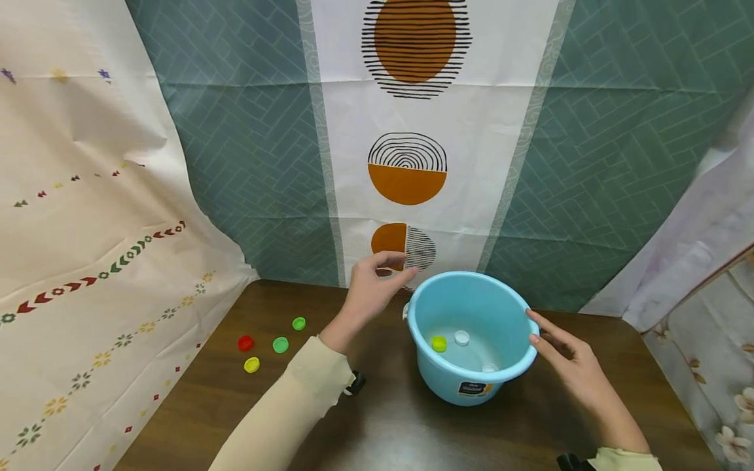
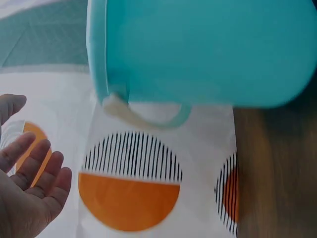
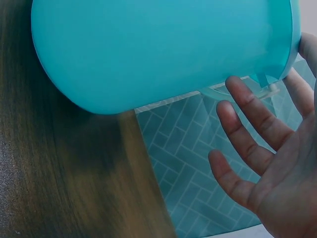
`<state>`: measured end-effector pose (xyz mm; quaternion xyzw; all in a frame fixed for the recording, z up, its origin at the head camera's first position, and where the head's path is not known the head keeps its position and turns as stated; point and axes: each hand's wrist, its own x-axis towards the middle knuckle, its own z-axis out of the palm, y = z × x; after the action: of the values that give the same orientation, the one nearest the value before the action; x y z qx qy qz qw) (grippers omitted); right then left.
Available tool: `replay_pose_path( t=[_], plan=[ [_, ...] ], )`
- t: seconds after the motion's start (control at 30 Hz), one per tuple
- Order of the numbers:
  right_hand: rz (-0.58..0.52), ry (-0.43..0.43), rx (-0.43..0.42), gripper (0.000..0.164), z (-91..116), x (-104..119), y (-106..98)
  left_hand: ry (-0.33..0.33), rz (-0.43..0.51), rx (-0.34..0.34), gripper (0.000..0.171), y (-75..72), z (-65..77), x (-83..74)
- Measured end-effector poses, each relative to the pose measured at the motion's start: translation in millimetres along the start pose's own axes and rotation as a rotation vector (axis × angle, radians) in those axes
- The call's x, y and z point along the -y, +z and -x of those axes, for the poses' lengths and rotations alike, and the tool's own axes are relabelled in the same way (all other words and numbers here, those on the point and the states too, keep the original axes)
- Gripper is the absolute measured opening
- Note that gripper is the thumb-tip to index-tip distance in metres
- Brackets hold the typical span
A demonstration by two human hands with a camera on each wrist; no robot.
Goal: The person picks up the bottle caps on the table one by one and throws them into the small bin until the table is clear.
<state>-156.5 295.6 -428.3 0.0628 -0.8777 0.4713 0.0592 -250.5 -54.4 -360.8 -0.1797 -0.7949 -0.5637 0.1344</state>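
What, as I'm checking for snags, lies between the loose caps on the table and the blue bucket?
In the head view, the left arm crosses between the caps and the bucket; nothing else visible does.

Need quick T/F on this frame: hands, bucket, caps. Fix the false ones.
1. The right hand touches the blue bucket. True.
2. The red cap is inside the bucket. False: it lies on the table.
3. Two green caps lie on the table. True.
4. The left hand grips a cap. False: it holds nothing visible.
5. The bucket lies tipped on its side. False: it stands upright.
6. A yellow-green cap is in the bucket. True.
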Motion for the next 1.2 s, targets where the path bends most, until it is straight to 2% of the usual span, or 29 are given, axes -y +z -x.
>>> replay_pose_path(
  t=[0.2, 0.47, 0.8, 0.9, 1.0, 1.2],
  plan=[
    [-0.001, 0.009, 0.003, 0.046, -1, -1, -1, -0.029, -0.066, -0.035, 0.039, -27.5, 7.9, 16.9],
    [0.013, -0.010, 0.006, 0.047, -1, -1, -1, -0.103, -0.085, -0.088, 0.036, -60.3, 26.8, 41.9],
    [0.008, -0.015, 0.008, 0.048, 0, 1, -1, -0.175, -0.162, -0.076, 0.036, -82.7, 54.2, 70.7],
    [0.007, -0.017, 0.004, 0.047, 0, 1, -1, -0.185, -0.210, -0.009, 0.037, -87.3, 62.6, 80.3],
    [0.000, -0.019, 0.004, 0.047, 1, 1, -1, -0.166, -0.286, 0.088, 0.041, -90.5, 71.6, 90.1],
    [-0.011, -0.019, 0.006, 0.047, 0, 2, -1, -0.151, -0.432, 0.265, 0.056, -86.8, 87.1, 107.4]
  ],
)
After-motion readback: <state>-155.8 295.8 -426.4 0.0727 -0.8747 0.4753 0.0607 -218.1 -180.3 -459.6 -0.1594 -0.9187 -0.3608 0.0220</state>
